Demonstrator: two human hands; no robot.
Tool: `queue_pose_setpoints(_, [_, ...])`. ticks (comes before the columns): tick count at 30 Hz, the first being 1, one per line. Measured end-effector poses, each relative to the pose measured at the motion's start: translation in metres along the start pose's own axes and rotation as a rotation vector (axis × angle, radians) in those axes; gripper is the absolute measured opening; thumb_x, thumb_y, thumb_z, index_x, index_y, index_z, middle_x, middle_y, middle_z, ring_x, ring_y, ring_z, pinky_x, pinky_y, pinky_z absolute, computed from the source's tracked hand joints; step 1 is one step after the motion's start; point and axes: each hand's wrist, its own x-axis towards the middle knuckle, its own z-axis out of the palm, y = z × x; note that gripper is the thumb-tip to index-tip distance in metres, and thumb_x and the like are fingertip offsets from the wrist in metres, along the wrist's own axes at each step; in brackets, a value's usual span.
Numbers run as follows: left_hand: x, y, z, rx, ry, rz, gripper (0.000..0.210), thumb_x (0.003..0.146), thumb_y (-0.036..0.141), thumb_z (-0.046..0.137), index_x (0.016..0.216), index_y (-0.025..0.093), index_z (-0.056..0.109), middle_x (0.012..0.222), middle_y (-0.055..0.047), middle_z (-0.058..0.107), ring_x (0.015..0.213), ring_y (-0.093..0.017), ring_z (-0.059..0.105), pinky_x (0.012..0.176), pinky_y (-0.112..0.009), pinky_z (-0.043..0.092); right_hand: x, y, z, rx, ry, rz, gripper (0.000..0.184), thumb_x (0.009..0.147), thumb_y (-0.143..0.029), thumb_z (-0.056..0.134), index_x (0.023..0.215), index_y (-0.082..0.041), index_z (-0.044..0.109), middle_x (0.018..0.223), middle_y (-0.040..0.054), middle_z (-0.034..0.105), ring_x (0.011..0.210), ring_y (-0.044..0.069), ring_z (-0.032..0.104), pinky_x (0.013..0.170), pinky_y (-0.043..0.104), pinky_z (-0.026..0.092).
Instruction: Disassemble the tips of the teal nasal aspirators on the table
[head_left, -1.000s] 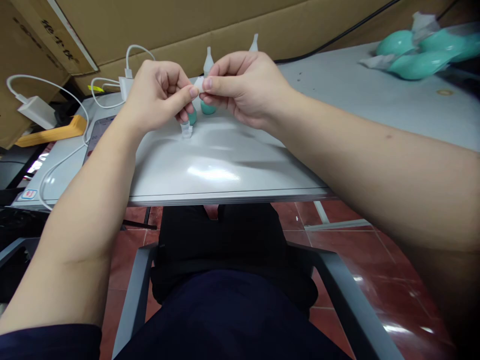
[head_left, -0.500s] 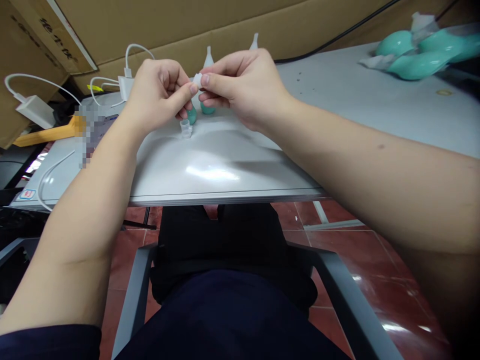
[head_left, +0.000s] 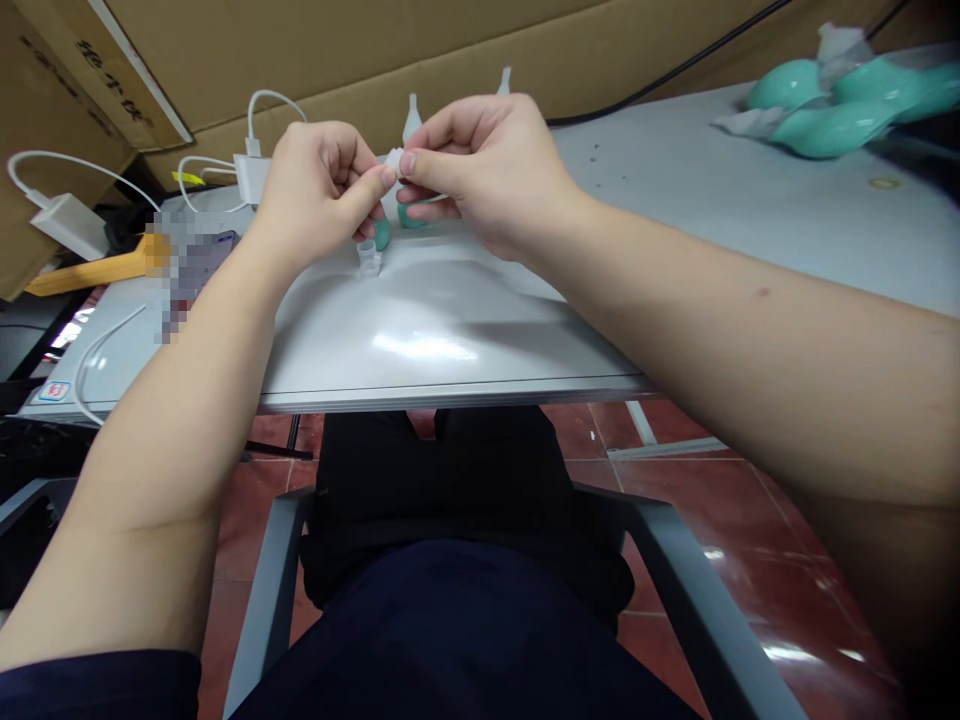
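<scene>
Hands pinch, seemingly, a white piece mid-table, clear of edges.

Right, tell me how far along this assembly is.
Done, it seems: two teal bulbs with white nozzles stand upright behind the hands. In hand: the left hand and right hand together pinch a small white piece between fingertips. Left: a small clear cap sits loose on the table, and a pile of teal bulbs lies far right.
</scene>
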Motion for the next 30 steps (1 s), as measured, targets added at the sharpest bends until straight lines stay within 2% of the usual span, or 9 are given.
queue_pose_setpoints(6, [-0.001, 0.003, -0.003, -0.034, -0.005, 0.016, 0.065, 0.084, 0.092, 0.091, 0.076, 0.032, 0.067, 0.069, -0.004, 0.077, 0.056, -0.025, 0.069, 0.054, -0.046, 0.056, 0.003, -0.002, -0.011, 0.118, -0.154, 0.061, 0.033, 0.117, -0.004, 0.071, 0.089, -0.017, 0.063, 0.081, 0.001, 0.071, 0.072, 0.011, 0.072, 0.066, 0.018, 0.065])
queue_pose_setpoints(11, [0.001, 0.001, -0.011, -0.036, -0.077, 0.04, 0.053, 0.079, 0.08, 0.1, 0.076, 0.036, 0.07, 0.071, -0.001, 0.08, 0.058, -0.024, 0.069, 0.054, -0.044, 0.057, 0.003, -0.006, -0.014, 0.181, -0.251, 0.141, 0.032, 0.12, 0.002, 0.062, 0.092, -0.014, 0.06, 0.08, 0.0012, 0.073, 0.071, 0.011, 0.077, 0.063, 0.017, 0.065])
queue_pose_setpoints(14, [0.0, 0.005, -0.015, -0.043, -0.068, 0.047, 0.05, 0.082, 0.079, 0.096, 0.076, 0.036, 0.069, 0.072, -0.002, 0.08, 0.059, -0.025, 0.07, 0.056, -0.045, 0.059, 0.003, -0.007, -0.014, 0.216, -0.248, 0.159, 0.034, 0.121, 0.002, 0.059, 0.091, -0.014, 0.058, 0.08, 0.0001, 0.074, 0.069, 0.009, 0.077, 0.062, 0.015, 0.065])
queue_pose_setpoints(16, [-0.003, 0.012, -0.02, -0.015, -0.104, 0.006, 0.047, 0.085, 0.078, 0.092, 0.078, 0.037, 0.07, 0.076, -0.001, 0.082, 0.065, -0.025, 0.073, 0.062, -0.046, 0.064, 0.004, -0.008, -0.014, 0.216, -0.238, 0.182, 0.036, 0.122, 0.003, 0.057, 0.09, -0.014, 0.057, 0.08, 0.0011, 0.075, 0.069, 0.01, 0.078, 0.062, 0.015, 0.066])
queue_pose_setpoints(17, [-0.005, 0.017, -0.022, 0.018, -0.168, -0.047, 0.042, 0.088, 0.075, 0.09, 0.083, 0.037, 0.073, 0.084, -0.001, 0.085, 0.074, -0.026, 0.077, 0.071, -0.047, 0.067, 0.004, -0.008, -0.015, 0.209, -0.235, 0.198, 0.037, 0.121, 0.003, 0.057, 0.089, -0.014, 0.057, 0.081, 0.0025, 0.076, 0.069, 0.01, 0.079, 0.061, 0.016, 0.067])
queue_pose_setpoints(20, [-0.009, 0.026, -0.031, 0.057, -0.259, -0.144, 0.032, 0.091, 0.066, 0.089, 0.09, 0.037, 0.078, 0.093, 0.0, 0.087, 0.086, -0.028, 0.081, 0.087, -0.051, 0.069, 0.006, -0.01, -0.017, 0.18, -0.228, 0.245, 0.035, 0.119, 0.005, 0.061, 0.088, -0.013, 0.06, 0.082, 0.0072, 0.079, 0.073, 0.014, 0.083, 0.061, 0.019, 0.069])
queue_pose_setpoints(24, [-0.008, 0.029, -0.036, 0.045, -0.278, -0.175, 0.029, 0.085, 0.06, 0.094, 0.09, 0.036, 0.08, 0.093, 0.0, 0.087, 0.088, -0.031, 0.081, 0.092, -0.055, 0.068, 0.007, -0.013, -0.02, 0.148, -0.214, 0.273, 0.032, 0.117, 0.007, 0.061, 0.091, -0.01, 0.066, 0.081, 0.0092, 0.079, 0.076, 0.015, 0.084, 0.063, 0.019, 0.071])
queue_pose_setpoints(27, [-0.008, 0.028, -0.034, 0.076, -0.289, -0.17, 0.033, 0.084, 0.064, 0.094, 0.096, 0.035, 0.084, 0.087, -0.001, 0.086, 0.091, -0.032, 0.081, 0.093, -0.055, 0.068, 0.007, -0.015, -0.023, 0.109, -0.23, 0.287, 0.031, 0.115, 0.007, 0.062, 0.09, -0.008, 0.069, 0.08, 0.011, 0.079, 0.078, 0.016, 0.084, 0.065, 0.02, 0.072])
queue_pose_setpoints(30, [-0.007, 0.027, -0.031, 0.096, -0.279, -0.125, 0.037, 0.086, 0.069, 0.094, 0.096, 0.035, 0.084, 0.082, -0.001, 0.085, 0.089, -0.03, 0.081, 0.087, -0.051, 0.068, 0.007, -0.016, -0.024, 0.046, -0.241, 0.297, 0.031, 0.112, 0.008, 0.062, 0.086, -0.008, 0.07, 0.081, 0.0135, 0.08, 0.075, 0.017, 0.082, 0.063, 0.02, 0.071])
